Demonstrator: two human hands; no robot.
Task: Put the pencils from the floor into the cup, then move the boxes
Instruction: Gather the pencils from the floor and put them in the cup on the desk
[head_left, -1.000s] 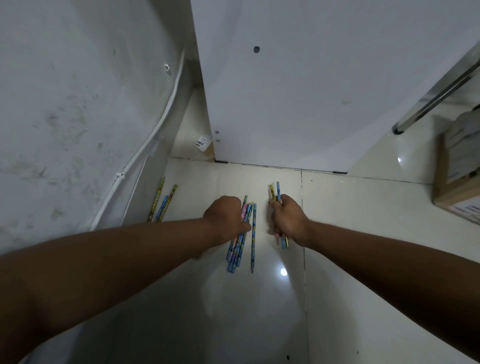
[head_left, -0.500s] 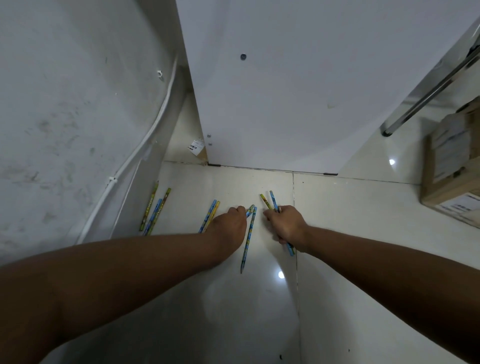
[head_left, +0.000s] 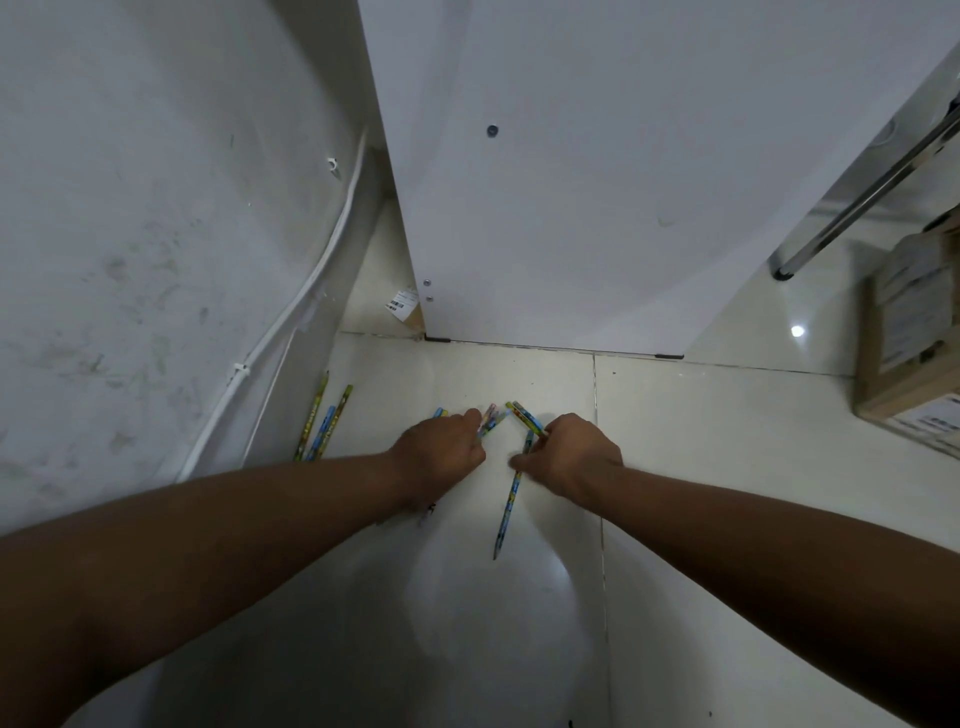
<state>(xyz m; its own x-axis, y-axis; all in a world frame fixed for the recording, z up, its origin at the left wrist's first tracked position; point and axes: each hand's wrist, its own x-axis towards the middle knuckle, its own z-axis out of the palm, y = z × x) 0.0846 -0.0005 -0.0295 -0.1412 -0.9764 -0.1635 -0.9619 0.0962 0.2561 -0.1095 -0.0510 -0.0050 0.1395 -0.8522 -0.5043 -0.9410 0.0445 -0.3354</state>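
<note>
Gripping pencil bundle (head_left: 488, 422), left hand (head_left: 441, 451) fingers curled shut, most of bundle hidden beneath. Right hand (head_left: 574, 457) fingers closed on two pencils (head_left: 524, 414); loose pencil (head_left: 511, 499) on floor (head_left: 727, 467). Three pencils (head_left: 322, 423) near wall. Box (head_left: 914, 358) cut off right.

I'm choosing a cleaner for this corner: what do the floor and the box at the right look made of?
Floor: probably glazed ceramic tile, glossy, with grout lines and mirrored light spots. Box: likely matte brown cardboard, carrying pale printed labels.
</note>
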